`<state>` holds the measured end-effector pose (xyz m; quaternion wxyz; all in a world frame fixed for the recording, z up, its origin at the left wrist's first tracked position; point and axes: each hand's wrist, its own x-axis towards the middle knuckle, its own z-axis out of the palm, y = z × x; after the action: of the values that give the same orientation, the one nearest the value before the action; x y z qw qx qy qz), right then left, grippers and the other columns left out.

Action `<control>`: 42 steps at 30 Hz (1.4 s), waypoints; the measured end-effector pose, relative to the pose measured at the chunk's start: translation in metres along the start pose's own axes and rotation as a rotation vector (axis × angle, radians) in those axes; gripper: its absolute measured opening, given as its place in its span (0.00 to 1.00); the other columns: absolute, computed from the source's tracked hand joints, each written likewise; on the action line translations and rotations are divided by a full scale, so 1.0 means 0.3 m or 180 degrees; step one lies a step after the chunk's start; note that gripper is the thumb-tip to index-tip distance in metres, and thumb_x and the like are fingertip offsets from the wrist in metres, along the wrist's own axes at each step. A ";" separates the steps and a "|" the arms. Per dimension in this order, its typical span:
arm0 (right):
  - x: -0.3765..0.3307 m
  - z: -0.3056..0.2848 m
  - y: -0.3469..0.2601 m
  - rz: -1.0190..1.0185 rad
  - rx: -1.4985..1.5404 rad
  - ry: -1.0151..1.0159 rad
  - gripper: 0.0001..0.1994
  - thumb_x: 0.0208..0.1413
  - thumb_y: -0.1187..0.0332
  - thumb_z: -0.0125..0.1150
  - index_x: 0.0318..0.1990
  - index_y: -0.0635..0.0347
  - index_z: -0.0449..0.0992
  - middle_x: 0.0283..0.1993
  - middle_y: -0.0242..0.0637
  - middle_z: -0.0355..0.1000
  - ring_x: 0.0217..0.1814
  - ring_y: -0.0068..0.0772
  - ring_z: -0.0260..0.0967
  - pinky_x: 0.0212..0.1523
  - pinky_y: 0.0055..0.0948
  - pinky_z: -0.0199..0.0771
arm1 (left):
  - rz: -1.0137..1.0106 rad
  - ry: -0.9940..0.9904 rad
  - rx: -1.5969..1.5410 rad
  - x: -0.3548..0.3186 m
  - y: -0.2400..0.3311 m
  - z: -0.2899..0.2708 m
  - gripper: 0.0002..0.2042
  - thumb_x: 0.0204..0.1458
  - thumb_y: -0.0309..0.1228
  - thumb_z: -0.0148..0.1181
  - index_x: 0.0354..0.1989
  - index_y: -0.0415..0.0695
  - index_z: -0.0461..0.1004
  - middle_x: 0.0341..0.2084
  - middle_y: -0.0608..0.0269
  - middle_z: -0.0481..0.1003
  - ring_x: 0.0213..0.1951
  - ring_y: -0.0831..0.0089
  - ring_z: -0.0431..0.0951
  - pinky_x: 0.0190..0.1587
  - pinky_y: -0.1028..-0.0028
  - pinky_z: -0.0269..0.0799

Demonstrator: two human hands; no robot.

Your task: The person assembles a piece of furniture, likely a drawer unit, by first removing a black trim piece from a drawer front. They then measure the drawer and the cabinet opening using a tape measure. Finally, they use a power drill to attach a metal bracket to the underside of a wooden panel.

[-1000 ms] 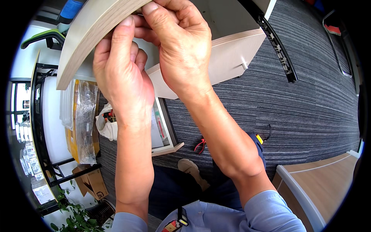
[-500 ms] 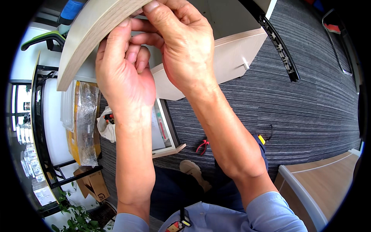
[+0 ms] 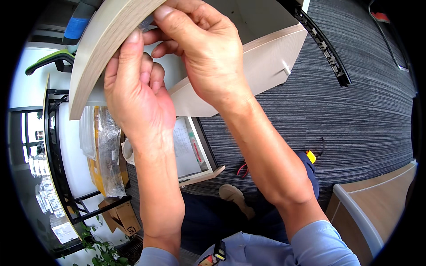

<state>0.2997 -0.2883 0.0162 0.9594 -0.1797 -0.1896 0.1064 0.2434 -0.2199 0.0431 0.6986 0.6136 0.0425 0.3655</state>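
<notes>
A pale wood-grain panel [image 3: 95, 57] with a thick curved-looking edge fills the upper left. Both hands are up against its inner side. My left hand [image 3: 140, 97] is closed, its thumb tip touching the panel's edge and its fingers curled in. My right hand [image 3: 211, 57] is closed too, thumb and fingers pinched close to the same edge. Between the two sets of fingertips shows a small, clear bluish piece [image 3: 145, 23], too little of it visible to name. Whatever either hand grips is mostly hidden behind fingers.
A wood-fronted drawer [image 3: 266, 66] and a black slide rail [image 3: 324, 48] extend at upper right. Below my hands, an open drawer [image 3: 202, 177] holds papers. Red-handled pliers [image 3: 242, 170] lie on striped carpet [image 3: 355, 119]. A wooden cabinet [image 3: 381, 204] stands lower right, wrapped boxes [image 3: 108, 155] left.
The fingertips of my two hands have parted slightly, and the small clear piece has come into sight between them. The whole view has shifted a little.
</notes>
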 end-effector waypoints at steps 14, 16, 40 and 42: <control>-0.006 -0.013 0.040 0.0031 -0.0349 -0.0005 0.12 0.55 0.72 0.63 0.42 0.73 0.76 0.32 0.40 0.77 0.30 0.20 0.73 0.32 0.20 0.75 | 0.0109 -0.0188 -0.0054 0.005 -0.021 -0.011 0.06 0.58 0.31 0.59 0.37 0.43 0.78 0.19 0.78 0.68 0.16 0.91 0.55 0.16 0.86 0.47; -0.009 -0.013 0.032 0.0091 -0.0286 -0.0051 0.12 0.55 0.72 0.63 0.42 0.74 0.76 0.31 0.41 0.77 0.28 0.21 0.73 0.29 0.20 0.74 | 0.0091 -0.0229 -0.0083 0.005 -0.018 -0.012 0.06 0.58 0.31 0.59 0.37 0.43 0.78 0.18 0.78 0.67 0.16 0.91 0.54 0.16 0.86 0.47; -0.016 -0.002 0.031 -0.0012 -0.0360 0.0101 0.14 0.54 0.68 0.65 0.41 0.73 0.78 0.33 0.42 0.78 0.33 0.24 0.74 0.35 0.23 0.75 | 0.0147 -0.0418 0.0026 -0.012 0.003 -0.017 0.05 0.58 0.30 0.58 0.36 0.41 0.76 0.18 0.78 0.63 0.18 0.90 0.54 0.18 0.85 0.48; -0.016 0.001 0.030 0.0013 -0.0347 0.0131 0.14 0.54 0.68 0.65 0.41 0.73 0.79 0.33 0.42 0.78 0.33 0.24 0.74 0.36 0.23 0.76 | 0.0213 -0.0410 0.0005 -0.005 -0.003 -0.020 0.07 0.57 0.31 0.61 0.38 0.40 0.77 0.18 0.78 0.66 0.17 0.91 0.55 0.17 0.86 0.48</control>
<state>0.2941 -0.2813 0.0113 0.9516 -0.2343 -0.1750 0.0941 0.2398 -0.2159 0.0403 0.6867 0.6375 -0.0227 0.3485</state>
